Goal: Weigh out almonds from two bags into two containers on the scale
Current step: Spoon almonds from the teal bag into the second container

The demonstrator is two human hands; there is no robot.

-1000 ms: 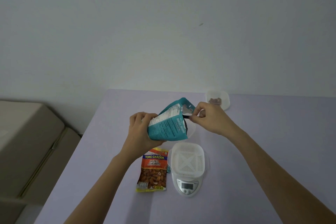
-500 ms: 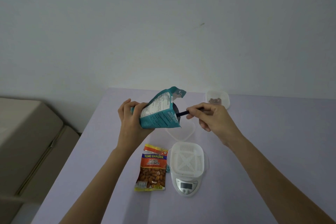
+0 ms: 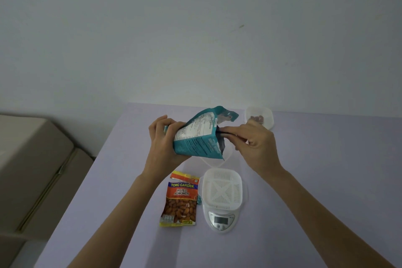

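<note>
My left hand [image 3: 162, 143] grips a teal almond bag [image 3: 195, 139] by its base, tilted with the torn mouth toward the right, held above the table. My right hand [image 3: 257, 147] pinches a thin dark scoop handle [image 3: 224, 134] that reaches into the bag's mouth; the scoop's head is hidden inside. Below, a white scale [image 3: 220, 221] carries a white perforated container [image 3: 223, 189]. An orange salted-almonds bag [image 3: 180, 201] lies flat left of the scale. A clear container [image 3: 227, 155] sits behind the scale, mostly hidden by the teal bag.
Another clear container [image 3: 268, 116] with a few almonds stands at the table's far edge near the wall. The lilac table [image 3: 315, 169] stretches right. Cardboard boxes [image 3: 37, 165] sit beyond the table's left edge.
My left hand raised the teal bag and moved it left. My right hand pulled back briefly with the dark handle showing, then closed in again on the bag's mouth.
</note>
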